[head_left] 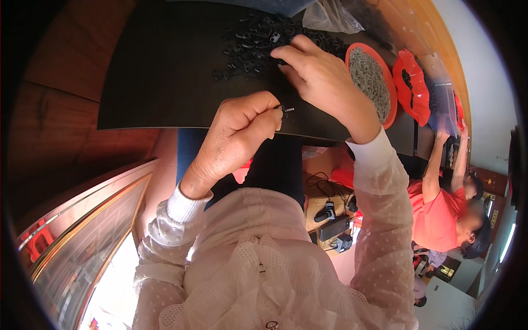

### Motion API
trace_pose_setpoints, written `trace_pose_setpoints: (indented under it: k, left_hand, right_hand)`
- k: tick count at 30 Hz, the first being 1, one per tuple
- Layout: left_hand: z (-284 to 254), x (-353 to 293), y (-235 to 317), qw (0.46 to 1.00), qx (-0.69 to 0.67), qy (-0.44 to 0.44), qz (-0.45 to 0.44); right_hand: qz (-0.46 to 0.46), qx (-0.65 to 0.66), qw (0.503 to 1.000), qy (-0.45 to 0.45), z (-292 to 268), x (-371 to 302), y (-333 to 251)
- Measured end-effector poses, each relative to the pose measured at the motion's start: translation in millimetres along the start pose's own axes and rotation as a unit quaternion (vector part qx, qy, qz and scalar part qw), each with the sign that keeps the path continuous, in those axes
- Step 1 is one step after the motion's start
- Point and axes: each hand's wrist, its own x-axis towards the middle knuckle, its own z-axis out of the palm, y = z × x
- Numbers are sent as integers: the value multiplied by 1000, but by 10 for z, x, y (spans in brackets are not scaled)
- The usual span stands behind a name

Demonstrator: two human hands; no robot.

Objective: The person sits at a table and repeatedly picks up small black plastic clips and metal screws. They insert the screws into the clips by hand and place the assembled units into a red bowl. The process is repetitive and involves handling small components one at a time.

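Observation:
My left hand (239,135) is closed, thumb pressed against the curled fingers near the front edge of the table. It pinches a small black part with a metal spring (289,110) that sticks out to the right. Most of the part is hidden by the fingers. Above and to the right, my right hand (322,71) reaches over a pile of small black plastic parts (250,47). Its fingers are bent and apart, with the tips at the pile's near edge. I see nothing held between them. One part with pale holes (275,37) lies just beyond the fingertips.
Right of my right hand stands a red bowl (392,104) full of small metal springs (369,80). Beside it is a red scalloped dish (417,104) with black bits. Clear plastic bags (330,17) lie at the back. Another person in a red shirt (437,220) works at the right.

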Motion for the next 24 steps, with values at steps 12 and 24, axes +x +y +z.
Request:
trace_pose_setpoints:
  k: [12, 24]
  left_hand:
    - [-6, 4, -29, 1000, -23, 4, 21]
    - [-19, -2, 79, 1000, -24, -6, -11]
  right_hand:
    - [59, 12, 998, 33, -125, -229, 300]
    - [66, 54, 996, -11, -125, -368, 143]
